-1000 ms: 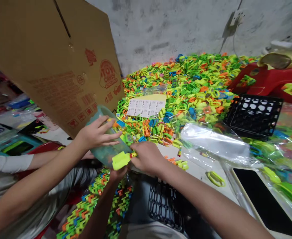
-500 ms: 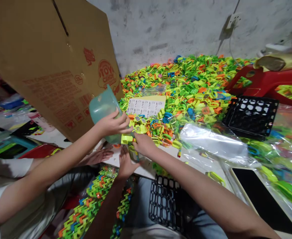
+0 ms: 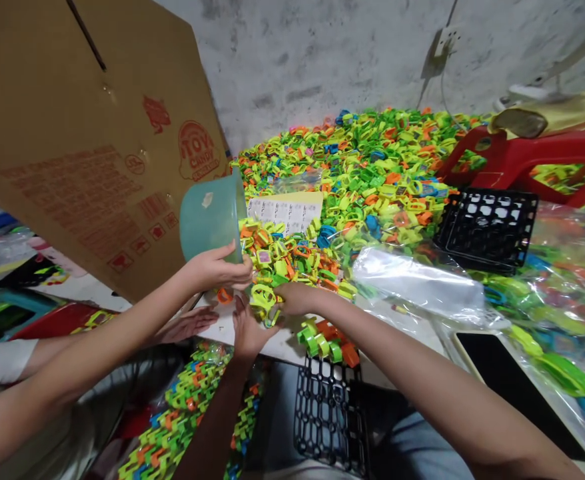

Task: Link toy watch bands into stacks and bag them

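Note:
Both hands meet at a small cluster of yellow-green toy watches [image 3: 264, 297] at the front edge of the white table. My right hand [image 3: 295, 298] grips the cluster from the right, its fingertips mostly hidden. From below left, my left hand [image 3: 249, 331] cups it between thumb and fingers. Just behind lies a heap of loose toy watches [image 3: 287, 257]. A co-worker's hand [image 3: 222, 269] grasps the rim of a teal tub [image 3: 207, 217], tipped with its mouth towards the heap. That person's other hand [image 3: 190, 325] rests palm up beside my left hand.
A nested row of toy watches [image 3: 327, 341] lies under my right forearm, by a black plastic crate [image 3: 330, 413]. Clear bags [image 3: 417, 280], another black crate [image 3: 487, 230], a phone [image 3: 522, 393] and a red stool [image 3: 527, 157] are right. A carton [image 3: 87, 120] stands left.
The co-worker's tub has tipped further towards the heap, and more toy watches lie at its mouth. The nested row shows more below my right forearm. The view has shifted slightly.

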`<state>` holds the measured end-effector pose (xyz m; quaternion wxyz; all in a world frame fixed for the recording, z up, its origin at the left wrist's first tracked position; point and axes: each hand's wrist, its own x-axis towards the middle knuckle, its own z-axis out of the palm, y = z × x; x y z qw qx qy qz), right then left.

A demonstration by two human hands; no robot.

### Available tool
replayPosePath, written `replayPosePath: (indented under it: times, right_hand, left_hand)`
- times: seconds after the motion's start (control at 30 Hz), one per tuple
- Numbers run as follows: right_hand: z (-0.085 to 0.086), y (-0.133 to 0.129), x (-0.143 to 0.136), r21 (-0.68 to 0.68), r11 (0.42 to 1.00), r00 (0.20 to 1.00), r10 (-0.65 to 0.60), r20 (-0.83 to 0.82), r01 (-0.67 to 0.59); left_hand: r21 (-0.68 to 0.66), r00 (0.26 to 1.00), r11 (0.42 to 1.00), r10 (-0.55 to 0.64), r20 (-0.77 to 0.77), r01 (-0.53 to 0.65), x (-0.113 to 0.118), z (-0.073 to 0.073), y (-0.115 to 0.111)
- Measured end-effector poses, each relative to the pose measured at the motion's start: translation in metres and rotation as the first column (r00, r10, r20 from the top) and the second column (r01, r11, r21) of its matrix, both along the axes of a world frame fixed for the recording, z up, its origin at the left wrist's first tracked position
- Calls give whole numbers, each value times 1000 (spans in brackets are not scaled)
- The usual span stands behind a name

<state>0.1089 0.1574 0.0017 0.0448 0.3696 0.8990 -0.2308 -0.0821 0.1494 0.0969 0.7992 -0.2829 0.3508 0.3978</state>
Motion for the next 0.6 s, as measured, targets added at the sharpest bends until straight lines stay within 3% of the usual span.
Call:
replayPosePath:
  times: [0.07, 0.17, 0.27, 0.4, 0.5, 0.6]
  right_hand:
    - [3, 1, 3, -13, 1000, 1000, 23, 11, -23]
    - [3, 1, 3, -27, 998, 998, 53, 27, -53]
    - [1, 1, 2, -39, 996, 996, 79, 42, -77]
    - [-2, 1, 2, -61, 992, 992, 113, 46, -111]
    - [-3, 2, 4, -84, 988, 990, 133, 50, -129]
    - [-3, 2, 4, -89, 987, 990, 135, 50, -131]
  left_hand:
    - [-99, 981, 995, 12, 194, 7, -12, -2, 8]
    - [-267, 869, 955, 21, 495, 129, -28, -4, 19]
    - [-293, 777, 922, -13, 629, 253, -35, -6, 18]
    - [30, 817, 960, -254, 518, 279, -40, -9, 9]
    - [277, 844, 903, -411, 343, 327, -49, -7, 8]
    - [421, 866, 841, -454, 208, 339, -57, -3, 10]
